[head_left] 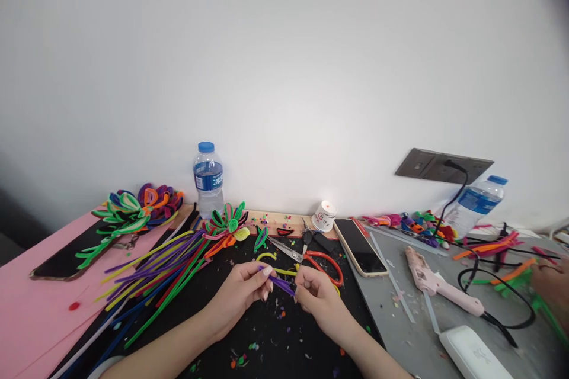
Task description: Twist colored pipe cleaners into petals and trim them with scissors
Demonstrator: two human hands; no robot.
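Between my two hands, over the black mat (253, 361), stretches a small purple pipe cleaner piece (283, 285). My left hand (242, 293) pinches its left end between thumb and fingers. At the other end my right hand (317, 296) is closed on it too, partly hiding it. Just behind my hands lie scissors (326, 263) with red handles and a yellow pipe cleaner (267, 257). To the left is a spread of long coloured pipe cleaners (164, 269), beside a green and pink pipe cleaner flower (231, 222).
Finished-looking pipe cleaner flowers (133, 210) rest over a phone (53, 263) at left. A water bottle (208, 180), paper cup (324, 216) and second phone (362, 249) stand or lie near the wall. Right: a pink glue gun (438, 287) with cord, a white case (473, 355), another person's hand (551, 284).
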